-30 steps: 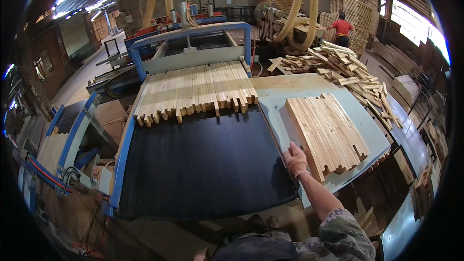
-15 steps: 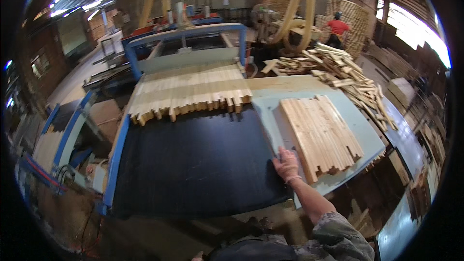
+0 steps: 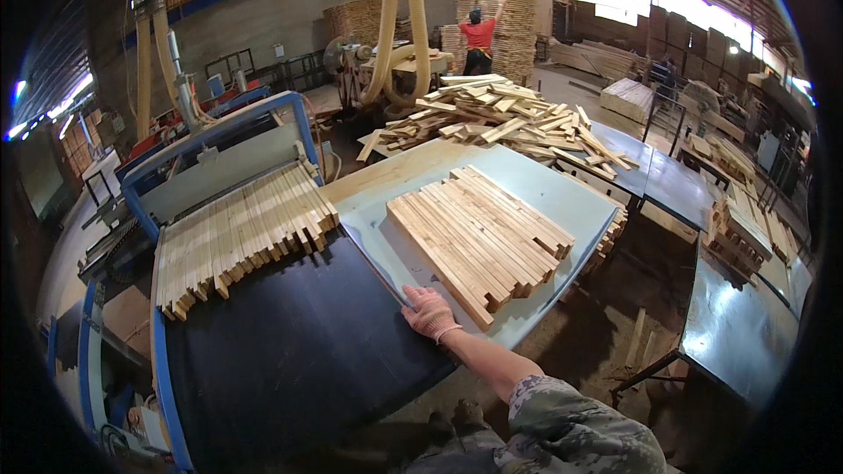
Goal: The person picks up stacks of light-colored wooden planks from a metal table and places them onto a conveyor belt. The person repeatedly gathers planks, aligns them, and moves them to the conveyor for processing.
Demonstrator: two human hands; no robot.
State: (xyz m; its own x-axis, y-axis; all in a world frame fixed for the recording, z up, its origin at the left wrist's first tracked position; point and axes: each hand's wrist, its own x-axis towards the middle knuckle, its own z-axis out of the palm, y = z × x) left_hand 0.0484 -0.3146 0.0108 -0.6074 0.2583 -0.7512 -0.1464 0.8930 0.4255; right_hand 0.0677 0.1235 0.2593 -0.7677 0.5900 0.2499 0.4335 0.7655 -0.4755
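Observation:
My right hand (image 3: 430, 312), in a pinkish knit glove, rests on the edge between the black conveyor belt (image 3: 290, 360) and a pale blue-green tabletop (image 3: 536, 177). Its fingers lie stretched out and hold nothing. Just beyond and to the right of it, a flat row of wooden strips (image 3: 479, 241) lies side by side on the tabletop, their near ends uneven. Another row of strips (image 3: 241, 228) sits at the far end of the belt, partly under the machine's blue frame (image 3: 230, 127). My left hand is out of view.
Loose wood pieces (image 3: 518, 118) are heaped behind the tabletop. A person in a red top (image 3: 479, 33) stands by tall wood stacks (image 3: 509, 35) at the back. Metal tables (image 3: 738, 320) stand to the right. Hoses (image 3: 391, 35) hang down beyond the machine.
The view has swung to the right, so the belt and both rows of strips appear farther left. My right hand stays at the tabletop edge. The person in red now has an arm raised.

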